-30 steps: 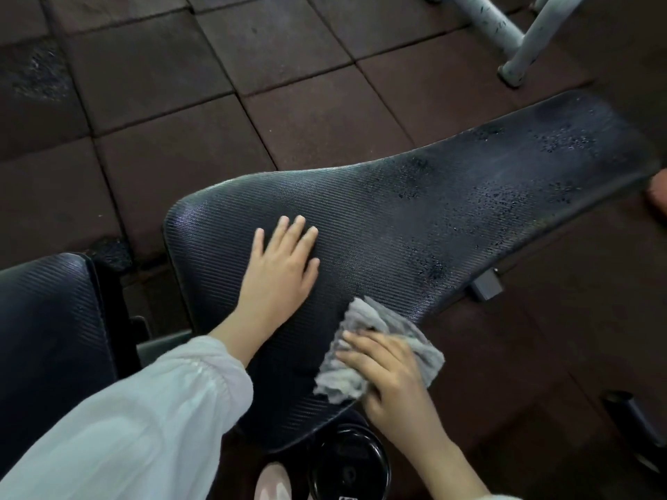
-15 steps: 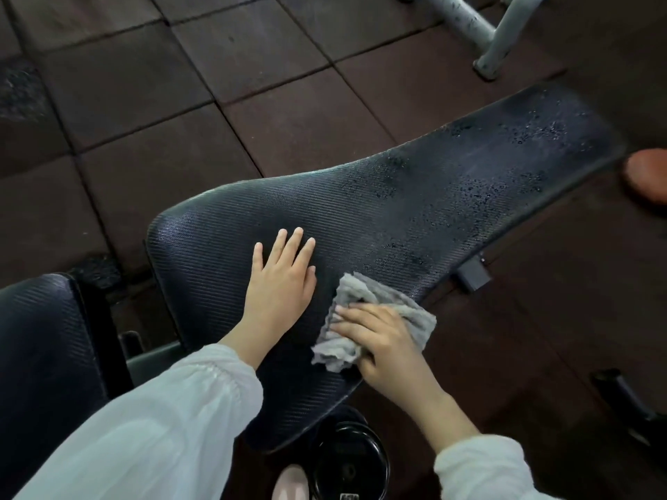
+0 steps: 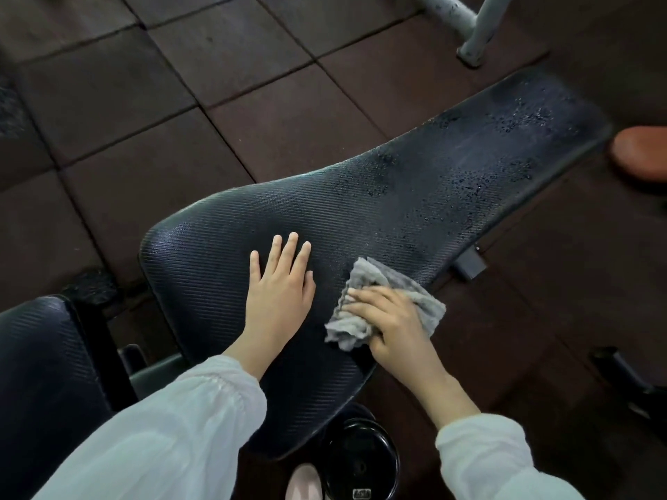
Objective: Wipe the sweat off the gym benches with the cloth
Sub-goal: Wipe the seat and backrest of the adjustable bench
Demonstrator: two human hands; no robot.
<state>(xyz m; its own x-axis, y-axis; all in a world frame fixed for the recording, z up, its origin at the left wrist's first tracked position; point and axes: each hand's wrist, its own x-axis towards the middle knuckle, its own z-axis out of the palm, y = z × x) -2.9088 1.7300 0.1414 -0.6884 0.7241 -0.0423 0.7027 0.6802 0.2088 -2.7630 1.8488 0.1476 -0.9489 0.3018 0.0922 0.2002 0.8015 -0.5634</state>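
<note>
Right hand (image 3: 393, 324) presses crumpled grey cloth (image 3: 388, 306) w/ curled fingers on black ribbed bench pad (image 3: 451, 196); left hand (image 3: 281, 286) flat, bracing. Sweep far-right thru droplets w/ firm overlapping strokes.

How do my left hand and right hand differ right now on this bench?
The left hand lies flat and bare on the bench pad, fingers straight; the right hand presses the grey cloth down. The left sits mid-pad; the right is at the pad's near edge. Both rest on the pad's drier wide end.
</note>
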